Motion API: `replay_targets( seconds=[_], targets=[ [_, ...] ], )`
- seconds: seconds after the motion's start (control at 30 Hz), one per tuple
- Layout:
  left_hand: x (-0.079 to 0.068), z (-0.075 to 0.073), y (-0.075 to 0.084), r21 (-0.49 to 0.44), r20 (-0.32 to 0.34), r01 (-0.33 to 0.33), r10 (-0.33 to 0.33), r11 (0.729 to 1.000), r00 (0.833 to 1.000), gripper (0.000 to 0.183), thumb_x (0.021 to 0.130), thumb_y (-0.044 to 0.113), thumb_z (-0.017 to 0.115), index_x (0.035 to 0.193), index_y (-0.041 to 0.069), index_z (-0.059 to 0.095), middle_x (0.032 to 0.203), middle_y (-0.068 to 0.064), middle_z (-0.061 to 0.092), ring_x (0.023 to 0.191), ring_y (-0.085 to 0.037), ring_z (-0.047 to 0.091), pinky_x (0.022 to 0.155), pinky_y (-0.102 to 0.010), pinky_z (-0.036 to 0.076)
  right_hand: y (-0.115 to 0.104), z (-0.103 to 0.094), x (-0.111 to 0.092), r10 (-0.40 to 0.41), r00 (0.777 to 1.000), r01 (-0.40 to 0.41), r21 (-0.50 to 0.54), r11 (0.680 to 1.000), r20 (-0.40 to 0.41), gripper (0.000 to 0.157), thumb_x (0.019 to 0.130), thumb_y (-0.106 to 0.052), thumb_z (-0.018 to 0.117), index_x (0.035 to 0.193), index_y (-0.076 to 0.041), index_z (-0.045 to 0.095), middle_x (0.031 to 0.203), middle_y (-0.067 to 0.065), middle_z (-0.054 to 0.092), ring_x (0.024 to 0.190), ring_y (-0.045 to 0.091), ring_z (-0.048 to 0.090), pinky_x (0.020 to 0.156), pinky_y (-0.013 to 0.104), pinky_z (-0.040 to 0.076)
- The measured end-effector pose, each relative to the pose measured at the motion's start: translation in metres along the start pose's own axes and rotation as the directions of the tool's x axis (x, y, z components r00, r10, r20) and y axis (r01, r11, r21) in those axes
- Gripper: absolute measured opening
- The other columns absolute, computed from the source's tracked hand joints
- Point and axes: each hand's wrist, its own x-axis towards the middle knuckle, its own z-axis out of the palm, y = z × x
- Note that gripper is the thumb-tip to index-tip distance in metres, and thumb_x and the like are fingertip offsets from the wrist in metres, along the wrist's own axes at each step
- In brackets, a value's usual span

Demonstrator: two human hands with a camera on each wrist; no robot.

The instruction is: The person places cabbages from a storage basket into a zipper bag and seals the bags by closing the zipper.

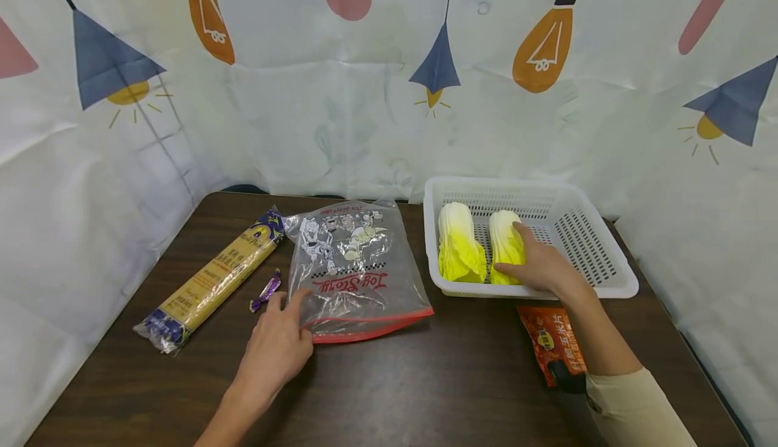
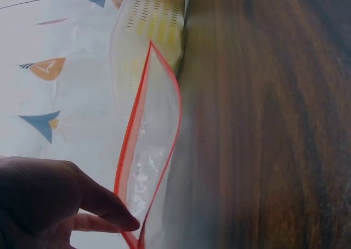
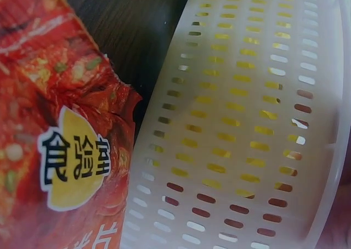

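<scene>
A clear zip bag (image 1: pixel 358 265) with a red zip edge and "Toy Story" print lies flat in the middle. My left hand (image 1: pixel 279 335) is at its left edge, pinching the corner by the zip; in the left wrist view the bag's mouth gapes a little beside the thumb (image 2: pixel 118 208). Two napa cabbages with white stems and yellow leaves lie in a white plastic basket (image 1: pixel 620 285). Around the right-hand cabbage (image 1: pixel 504 231) curl the thumb and fingers of my right hand (image 1: pixel 543 265). The left-hand cabbage (image 1: pixel 460 244) lies untouched. Basket wall hides the right hand's grip in the right wrist view.
Left of the bag lie a long yellow-and-blue noodle packet (image 1: pixel 219 275) and a small purple wrapped candy (image 1: pixel 265 292). A red snack packet (image 1: pixel 547 339) sits in front of the basket, partly under my right forearm. A printed cloth (image 1: pixel 365 129) hangs behind the table.
</scene>
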Motion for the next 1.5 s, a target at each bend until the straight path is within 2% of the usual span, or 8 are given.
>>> replay_targets(
  seconds=[0.37,0.83,0.97,1.07,1.17,1.33,1.4,1.5],
  targets=[
    [-0.003,-0.015,0.004,0.005,-0.163,0.037,-0.036,0.999,0.986,0.050,0.090,0.005,0.057,0.141,0.007,0.058,0.138,-0.032,0.049,0.109,-0.052,0.059,0.083,-0.069,0.053,0.001,0.001,0.006,-0.010,1.000,0.010,-0.009,1.000,-0.014,0.100,0.095,-0.043,0.068,0.165,-0.001,0.010,0.156,0.041,0.036,0.136,0.062,0.043,0.109,0.073,0.039],
    [-0.001,-0.032,0.009,-0.009,-0.362,-0.021,0.017,1.000,0.932,0.016,0.096,0.010,0.064,0.108,0.001,0.071,0.123,-0.025,0.065,0.094,-0.041,0.067,0.081,-0.061,0.057,0.000,-0.002,0.005,-0.002,0.998,0.006,0.052,0.999,-0.060,0.088,0.098,-0.037,0.065,0.164,-0.002,0.019,0.153,0.041,0.040,0.132,0.060,0.046,0.100,0.068,0.047],
    [0.001,-0.037,0.010,-0.003,-0.423,-0.058,0.051,0.998,0.905,0.011,0.094,0.009,0.066,0.101,0.002,0.070,0.121,-0.023,0.068,0.087,-0.039,0.067,0.073,-0.058,0.059,0.000,-0.003,0.005,0.004,0.998,0.002,0.092,0.996,-0.058,0.085,0.099,-0.035,0.064,0.165,-0.005,0.020,0.153,0.041,0.040,0.092,0.043,0.063,0.071,0.047,0.053],
    [0.002,-0.041,0.011,-0.004,-0.449,-0.072,0.062,0.997,0.891,0.009,0.093,0.009,0.067,0.098,0.002,0.070,0.117,-0.023,0.068,0.081,-0.036,0.065,0.065,-0.052,0.057,0.000,-0.003,0.006,0.015,0.998,-0.007,0.140,0.990,-0.057,0.083,0.099,-0.033,0.063,0.165,-0.007,0.021,0.153,0.041,0.039,0.065,0.024,0.053,0.056,0.034,0.046],
    [0.005,-0.046,0.014,-0.014,-0.461,-0.076,0.061,0.997,0.886,0.010,0.093,0.010,0.067,0.099,0.003,0.070,0.112,-0.022,0.070,0.076,-0.033,0.062,0.058,-0.040,0.052,0.001,-0.003,0.006,0.031,0.998,-0.019,0.183,0.983,-0.063,0.080,0.099,-0.031,0.062,0.165,-0.008,0.022,0.154,0.041,0.038,0.058,0.019,0.048,0.054,0.032,0.046],
    [0.009,-0.050,0.017,-0.020,-0.511,-0.104,0.079,0.994,0.856,0.011,0.093,0.010,0.067,0.099,0.001,0.071,0.109,-0.022,0.072,0.070,-0.030,0.061,0.055,-0.032,0.046,0.002,-0.004,0.006,0.065,0.994,-0.039,0.267,0.963,-0.087,0.079,0.100,-0.029,0.062,0.166,-0.010,0.023,0.160,0.040,0.030,0.060,0.021,0.049,0.053,0.032,0.047],
    [0.010,-0.052,0.019,-0.023,-0.529,-0.114,0.084,0.993,0.845,0.011,0.093,0.010,0.067,0.100,0.001,0.071,0.108,-0.022,0.073,0.070,-0.030,0.061,0.056,-0.034,0.047,0.003,-0.004,0.006,0.078,0.992,-0.046,0.289,0.956,-0.102,0.079,0.100,-0.030,0.062,0.166,-0.011,0.024,0.162,0.038,0.028,0.070,0.027,0.053,0.057,0.034,0.049],
    [0.012,-0.055,0.023,-0.028,-0.545,-0.117,0.083,0.993,0.835,0.013,0.094,0.011,0.067,0.102,0.002,0.072,0.107,-0.020,0.073,0.068,-0.030,0.061,0.057,-0.035,0.048,0.004,-0.004,0.006,0.097,0.988,-0.053,0.325,0.944,-0.120,0.079,0.101,-0.031,0.062,0.166,-0.013,0.023,0.165,0.035,0.024,0.107,0.045,0.057,0.076,0.047,0.057]
  ],
)
